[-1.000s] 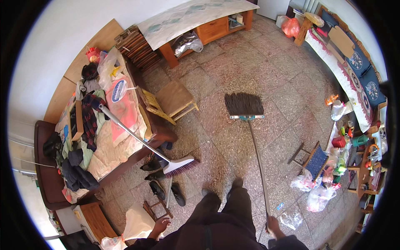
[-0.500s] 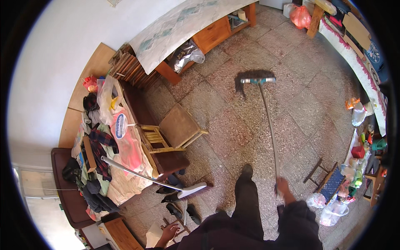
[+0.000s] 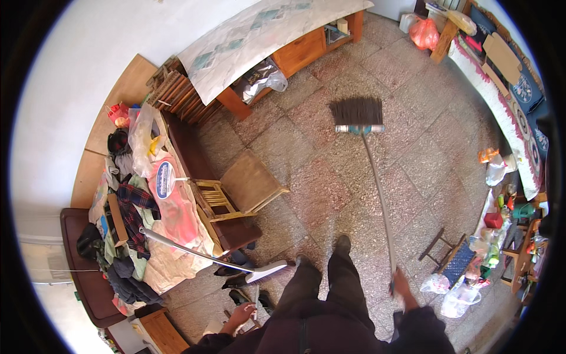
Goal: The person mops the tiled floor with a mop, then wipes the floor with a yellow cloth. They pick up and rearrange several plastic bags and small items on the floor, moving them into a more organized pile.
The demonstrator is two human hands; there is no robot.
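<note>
At the left, a brown couch (image 3: 76,251) is strewn with clothes (image 3: 134,287). The handle of a white broom (image 3: 265,272) is extended across the couch's edge. The left hand (image 3: 240,315) is held low near that broom, its fingers loosely curled with a gap left between. Beside the couch a wooden chair (image 3: 250,182) is seen. A black-bristled broom (image 3: 356,111) is laid against the tiled floor (image 3: 312,194), its handle wrapped by the right hand (image 3: 401,286), near a blue-seated stool (image 3: 456,263).
</note>
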